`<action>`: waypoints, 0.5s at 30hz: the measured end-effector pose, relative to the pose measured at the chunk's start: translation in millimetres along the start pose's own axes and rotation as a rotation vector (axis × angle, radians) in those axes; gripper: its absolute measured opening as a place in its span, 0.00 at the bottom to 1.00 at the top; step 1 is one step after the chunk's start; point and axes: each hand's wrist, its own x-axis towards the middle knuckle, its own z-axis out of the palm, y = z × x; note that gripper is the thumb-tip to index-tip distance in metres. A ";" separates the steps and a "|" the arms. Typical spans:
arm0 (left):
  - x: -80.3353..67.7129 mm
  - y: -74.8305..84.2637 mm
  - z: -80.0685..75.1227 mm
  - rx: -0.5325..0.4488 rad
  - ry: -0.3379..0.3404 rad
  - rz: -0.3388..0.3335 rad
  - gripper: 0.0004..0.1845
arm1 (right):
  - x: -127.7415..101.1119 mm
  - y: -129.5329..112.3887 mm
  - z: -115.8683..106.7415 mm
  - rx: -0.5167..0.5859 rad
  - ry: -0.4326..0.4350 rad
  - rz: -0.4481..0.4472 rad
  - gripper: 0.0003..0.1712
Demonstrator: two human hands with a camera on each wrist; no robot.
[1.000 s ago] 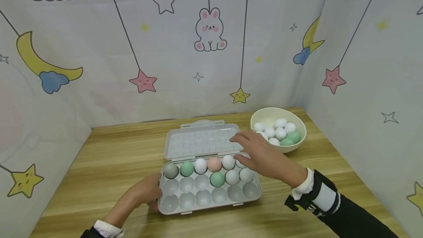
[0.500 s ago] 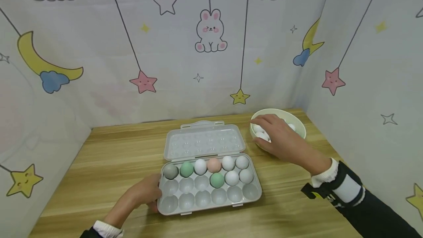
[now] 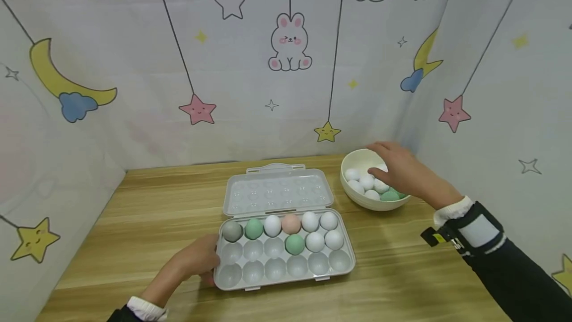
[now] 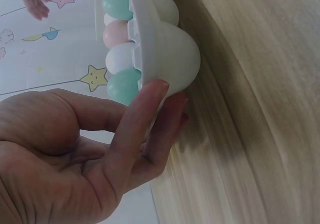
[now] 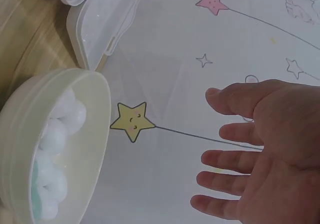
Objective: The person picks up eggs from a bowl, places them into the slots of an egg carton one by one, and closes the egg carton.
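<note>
An egg box point(image 3: 252, 272) lies open on the table, its lid folded back. White, green, grey and pink eggs fill its back row. A green egg point(image 3: 294, 244) and two white ones sit in the right half of the middle row; the front cups are bare. My left hand point(image 3: 196, 258) grips the box's left end, fingers curled against its rim and underside in the left wrist view. Above the cream bowl point(image 3: 373, 204) hovers my right hand point(image 3: 404, 170), fingers spread and nothing held. In the bowl lie several white eggs point(image 3: 366, 182) and green eggs point(image 3: 390, 196).
The bowl stands behind and to the right of the egg box, close to the back wall cloth point(image 3: 250, 133) printed with rabbits and stars. Another cloth wall point(image 3: 500, 128) rises along the right side. Wooden tabletop point(image 3: 152, 202) surrounds the box.
My right hand has moved right and away, from over the egg box's right end to above the bowl. My left hand keeps its grip; the head view has shifted slightly.
</note>
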 end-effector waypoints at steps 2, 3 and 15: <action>0.3 0.3 0.1 -0.004 -0.006 0.001 0.20 | 2.4 9.0 0.9 0.016 -0.034 0.031 0.33; 0.6 0.5 0.1 -0.005 -0.006 -0.002 0.21 | 4.0 13.1 1.4 0.021 -0.046 0.044 0.33; 6.8 -0.4 1.4 0.012 -0.013 0.011 0.20 | 29.1 58.8 20.8 -0.001 -0.151 0.142 0.32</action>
